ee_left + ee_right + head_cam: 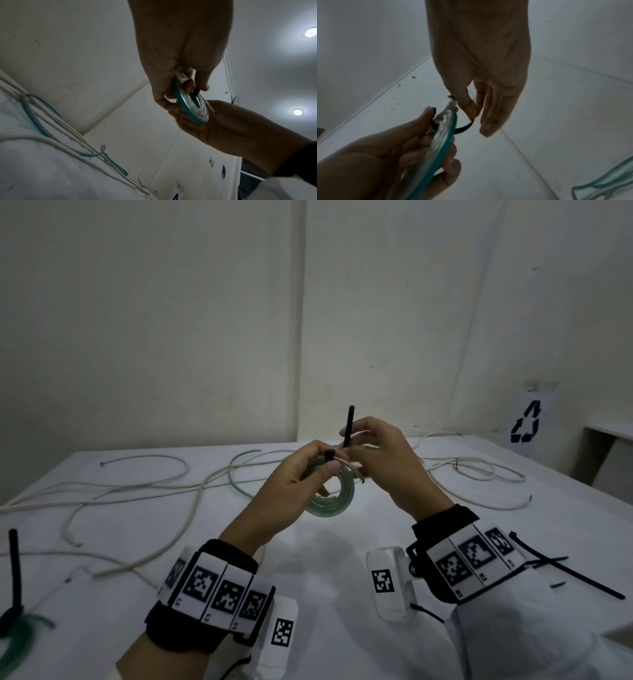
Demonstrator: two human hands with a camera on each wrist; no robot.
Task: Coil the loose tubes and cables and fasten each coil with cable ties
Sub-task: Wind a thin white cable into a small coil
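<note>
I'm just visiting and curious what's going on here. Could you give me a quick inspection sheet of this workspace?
Surface: white table.
Job's things: coiled green tube held up, black cable tie looped round it; tied coil at left.
Clutter: spare ties at right.
Grippers: left hand grips the coil; right hand pinches the tie's tail.
Cables: loose white cables sprawled across the table.
Surroundings: plain wall, recycling sign.

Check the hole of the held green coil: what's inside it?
A black cable tie passes through the hole of the green tube coil, with left hand fingers curled through too. The tie's head sits under the left thumb, and the right hand pinches the tail.
</note>
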